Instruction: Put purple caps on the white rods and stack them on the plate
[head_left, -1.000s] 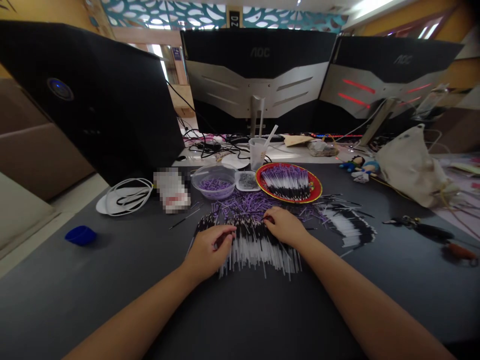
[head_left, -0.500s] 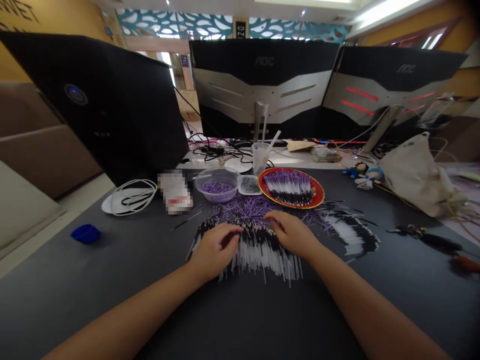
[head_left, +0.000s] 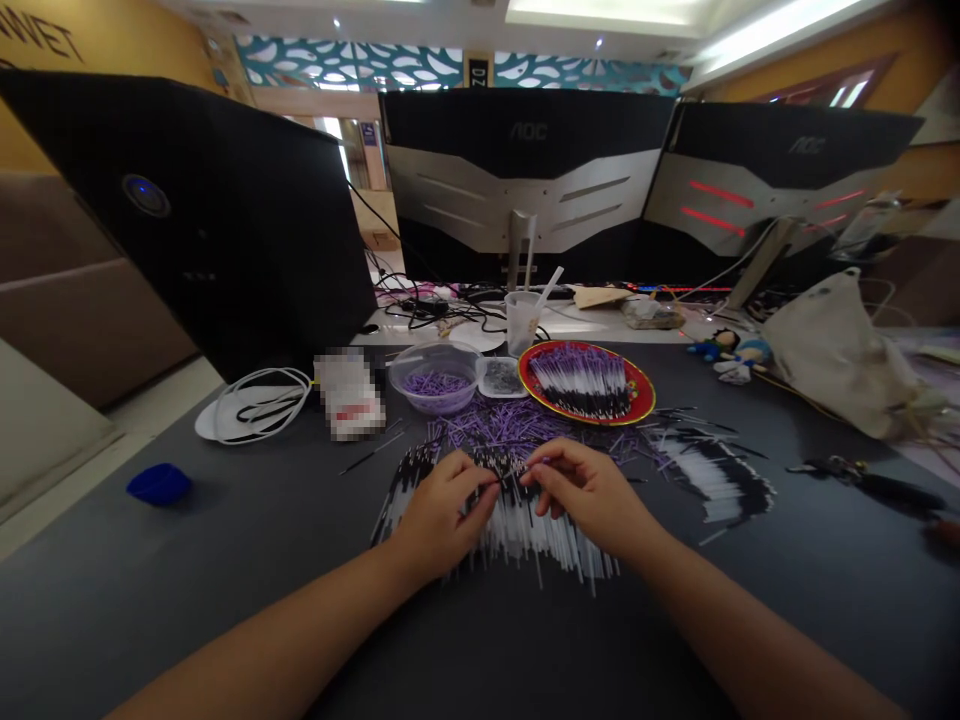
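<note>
My left hand [head_left: 454,508] is closed in a pinch over a spread of thin black-and-white sticks [head_left: 517,535] that look like pen refills, with small pale tips. At its fingertips is a slim dark stick, partly hidden. My right hand [head_left: 585,490] faces it a short gap away, thumb and index finger pinched on a tiny piece that looks purple. Just beyond both hands lies a loose heap of small purple tubes [head_left: 499,424]. More such tubes fill a clear plastic bowl [head_left: 401,375]. A red plate [head_left: 643,400] carries rows of purple-ended sticks.
A small white tray [head_left: 500,378] of grey bits sits between bowl and plate. Another fan of sticks [head_left: 712,478] lies at right. A blue cup [head_left: 160,485], coiled white cable [head_left: 304,400] and plastic cup [head_left: 520,320] stand around. Monitors and a black computer case [head_left: 247,220] border the desk.
My right hand has drawn back from the purple heap and come down to face my left hand. The fingertips of both hands are now closer together. The view has tilted slightly.
</note>
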